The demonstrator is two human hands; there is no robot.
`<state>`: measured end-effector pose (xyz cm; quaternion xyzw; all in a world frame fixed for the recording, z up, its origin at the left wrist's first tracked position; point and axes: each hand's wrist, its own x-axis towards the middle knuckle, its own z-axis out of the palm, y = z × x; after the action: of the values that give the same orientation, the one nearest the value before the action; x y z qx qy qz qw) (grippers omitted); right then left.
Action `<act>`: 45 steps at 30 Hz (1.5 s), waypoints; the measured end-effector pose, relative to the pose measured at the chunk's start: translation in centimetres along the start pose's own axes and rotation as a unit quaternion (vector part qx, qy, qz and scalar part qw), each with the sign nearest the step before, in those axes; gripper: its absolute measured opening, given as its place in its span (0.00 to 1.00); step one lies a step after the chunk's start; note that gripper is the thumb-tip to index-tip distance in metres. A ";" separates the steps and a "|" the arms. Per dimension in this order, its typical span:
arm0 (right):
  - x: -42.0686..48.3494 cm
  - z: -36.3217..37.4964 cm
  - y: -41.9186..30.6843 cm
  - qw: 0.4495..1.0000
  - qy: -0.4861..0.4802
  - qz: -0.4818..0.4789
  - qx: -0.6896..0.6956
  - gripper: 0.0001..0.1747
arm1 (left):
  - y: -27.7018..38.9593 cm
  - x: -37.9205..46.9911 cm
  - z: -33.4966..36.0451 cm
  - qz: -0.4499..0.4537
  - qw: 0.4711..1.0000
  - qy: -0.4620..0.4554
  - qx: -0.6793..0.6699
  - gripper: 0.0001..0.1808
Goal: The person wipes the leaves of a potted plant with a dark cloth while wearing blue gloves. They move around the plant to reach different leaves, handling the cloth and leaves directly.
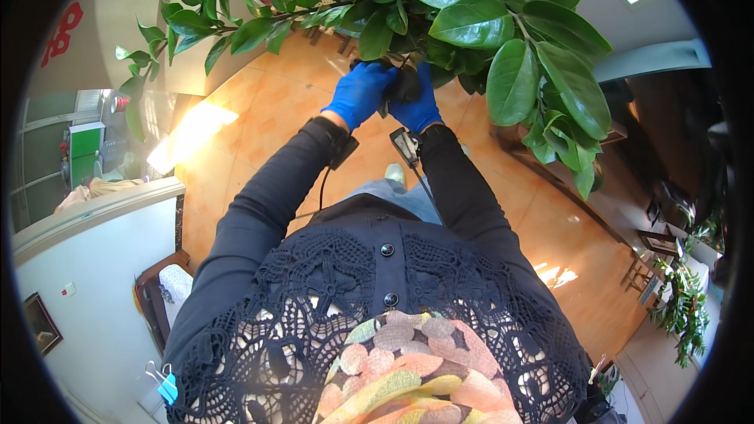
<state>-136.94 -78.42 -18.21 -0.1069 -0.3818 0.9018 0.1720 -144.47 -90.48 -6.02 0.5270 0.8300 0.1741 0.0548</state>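
My left hand (359, 94), in a blue glove, grips a small dark object (404, 85) among the lower leaves of a large leafy plant. From the other side my right hand (419, 107), also gloved in blue, closes around the same object. What it is, I cannot tell; leaves and fingers cover part of it. The glossy green plant (471, 23), which looks like a ZZ plant, spreads over the top of the view, beyond and above both hands. Its pot or base is hidden.
An orange tiled floor (265, 106) lies below, sunlit at the left. A doorway and white wall (100, 247) stand left, with a brown-framed bed or seat (156, 282). Dark wooden furniture (554, 171) runs along the right. Another plant (680, 306) stands at far right.
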 end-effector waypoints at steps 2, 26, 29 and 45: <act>-0.2 0.3 -0.6 0.961 0.021 0.100 0.258 0.30 | 0.2 2.1 0.2 -0.011 1.000 -0.003 -0.026 0.11; -1.8 -0.4 -1.6 0.981 -0.035 0.048 0.186 0.25 | 2.7 0.1 -3.1 -0.022 0.998 0.033 -0.052 0.13; -1.8 0.1 -1.7 0.935 -0.070 0.096 0.334 0.26 | 2.8 1.4 0.3 -0.020 0.996 -0.077 0.034 0.14; -3.3 1.7 -6.4 0.950 0.154 0.245 -0.120 0.42 | 1.7 -7.7 -12.7 -0.051 0.994 -0.026 -0.096 0.12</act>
<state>-133.02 -76.69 -12.19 -0.3545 -0.4180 0.8363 -0.0119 -143.10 -99.62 5.71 0.4806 0.8335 0.2364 0.1355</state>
